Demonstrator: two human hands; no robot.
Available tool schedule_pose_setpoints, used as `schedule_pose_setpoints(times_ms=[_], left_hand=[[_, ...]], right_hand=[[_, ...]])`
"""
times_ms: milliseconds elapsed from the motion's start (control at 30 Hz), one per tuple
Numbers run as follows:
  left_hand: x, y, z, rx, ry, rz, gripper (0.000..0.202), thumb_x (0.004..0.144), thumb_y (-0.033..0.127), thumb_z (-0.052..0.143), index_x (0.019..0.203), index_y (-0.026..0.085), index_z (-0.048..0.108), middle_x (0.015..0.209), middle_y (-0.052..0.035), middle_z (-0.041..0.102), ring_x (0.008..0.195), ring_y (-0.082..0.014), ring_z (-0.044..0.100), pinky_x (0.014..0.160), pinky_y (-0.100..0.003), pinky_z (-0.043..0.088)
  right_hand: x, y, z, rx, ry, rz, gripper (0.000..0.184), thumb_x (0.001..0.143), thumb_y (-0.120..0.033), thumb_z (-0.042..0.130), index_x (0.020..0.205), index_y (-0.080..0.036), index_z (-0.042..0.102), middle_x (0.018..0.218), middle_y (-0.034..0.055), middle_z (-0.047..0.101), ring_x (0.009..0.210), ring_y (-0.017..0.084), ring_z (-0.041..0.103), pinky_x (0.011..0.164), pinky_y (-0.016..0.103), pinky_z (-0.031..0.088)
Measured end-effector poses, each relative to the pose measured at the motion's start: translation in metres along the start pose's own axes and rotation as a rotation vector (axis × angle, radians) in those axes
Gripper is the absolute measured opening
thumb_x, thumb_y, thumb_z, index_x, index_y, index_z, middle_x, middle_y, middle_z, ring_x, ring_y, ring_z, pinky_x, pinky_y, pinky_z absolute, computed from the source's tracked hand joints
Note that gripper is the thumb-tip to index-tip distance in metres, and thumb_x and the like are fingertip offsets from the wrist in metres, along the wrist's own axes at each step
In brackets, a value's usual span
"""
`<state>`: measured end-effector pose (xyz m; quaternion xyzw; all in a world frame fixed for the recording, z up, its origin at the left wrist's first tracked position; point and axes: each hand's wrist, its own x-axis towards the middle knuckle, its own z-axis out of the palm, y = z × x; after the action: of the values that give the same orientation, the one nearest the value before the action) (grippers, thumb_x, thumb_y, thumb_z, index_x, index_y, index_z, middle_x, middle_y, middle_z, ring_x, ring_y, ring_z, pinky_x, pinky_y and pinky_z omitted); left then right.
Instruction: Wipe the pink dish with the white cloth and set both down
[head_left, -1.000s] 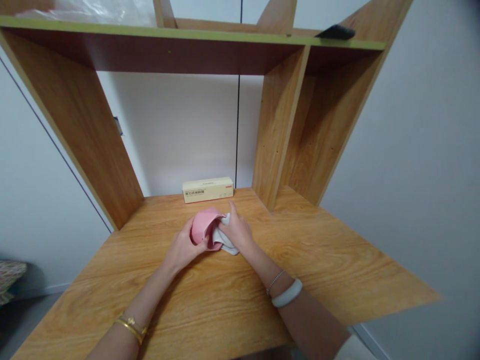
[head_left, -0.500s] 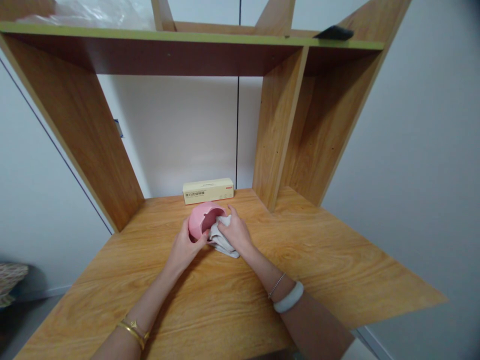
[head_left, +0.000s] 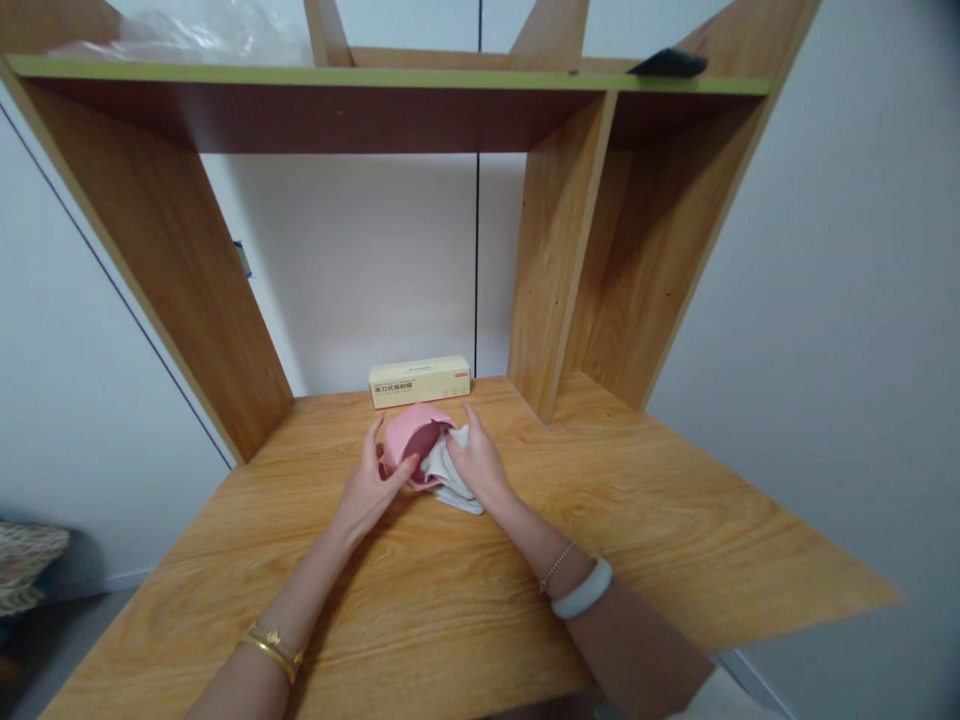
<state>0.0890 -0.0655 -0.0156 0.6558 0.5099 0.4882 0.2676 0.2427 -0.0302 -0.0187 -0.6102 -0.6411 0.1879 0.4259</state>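
A pink bowl (head_left: 405, 432) is tilted on its side above the desk, its hollow facing right and toward me. My left hand (head_left: 373, 482) grips it from the left, thumb over the near rim and fingers around the outside. On the right, my right hand (head_left: 476, 462) is closed on a light grey cloth (head_left: 448, 474). Part of the cloth is tucked into the bowl's opening, and its loose end hangs toward the desk. The fingertips of my right hand are hidden by the cloth and the bowl.
Behind the bowl a cream-coloured long box (head_left: 420, 383) stands near the desk's back edge. Wooden upright panels (head_left: 559, 260) rise at both sides of the desk (head_left: 420, 610). Overhead, a shelf (head_left: 420, 78) carries clear plastic wrap (head_left: 217, 35) and a dark flat object (head_left: 670, 64).
The bowl has turned in my left hand, whose fingers have shifted and spread along its outside. My right hand has moved slightly right with the cloth.
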Motion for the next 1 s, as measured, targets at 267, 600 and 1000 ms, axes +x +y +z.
schedule_pose_setpoints(times_ms=[267, 600, 1000], left_hand=[[0.001, 0.001, 0.002, 0.088, 0.083, 0.005, 0.055, 0.072, 0.041, 0.052, 0.117, 0.014, 0.04, 0.108, -0.0114, 0.057, 0.095, -0.0214, 0.056, 0.083, -0.035, 0.044], [-0.002, 0.017, -0.011, 0.513, -0.04, 0.03, 0.056, 0.069, 0.041, 0.053, 0.119, 0.016, 0.046, 0.094, -0.0111, 0.065, 0.088, -0.0273, 0.06, 0.077, -0.038, 0.045], [-0.002, 0.006, 0.006, 0.079, 0.035, 0.042, 0.069, 0.072, 0.043, 0.054, 0.13, 0.016, 0.027, 0.118, -0.0119, 0.052, 0.095, -0.0192, 0.056, 0.081, -0.031, 0.045]], right_hand=[[-0.004, -0.007, -0.002, -0.08, -0.078, -0.003, 0.062, 0.073, -0.03, 0.053, 0.13, -0.015, 0.033, 0.102, 0.0124, 0.062, 0.089, 0.022, 0.059, 0.073, 0.029, 0.042], [-0.005, -0.015, -0.02, -0.414, -0.142, -0.135, 0.071, 0.079, -0.039, 0.048, 0.138, -0.018, 0.015, 0.092, 0.0106, 0.066, 0.085, 0.024, 0.061, 0.071, 0.03, 0.04], [0.003, 0.006, 0.011, 0.172, -0.084, -0.038, 0.048, 0.077, -0.024, 0.049, 0.123, -0.015, 0.04, 0.108, 0.0085, 0.061, 0.091, 0.015, 0.058, 0.075, 0.023, 0.043]])
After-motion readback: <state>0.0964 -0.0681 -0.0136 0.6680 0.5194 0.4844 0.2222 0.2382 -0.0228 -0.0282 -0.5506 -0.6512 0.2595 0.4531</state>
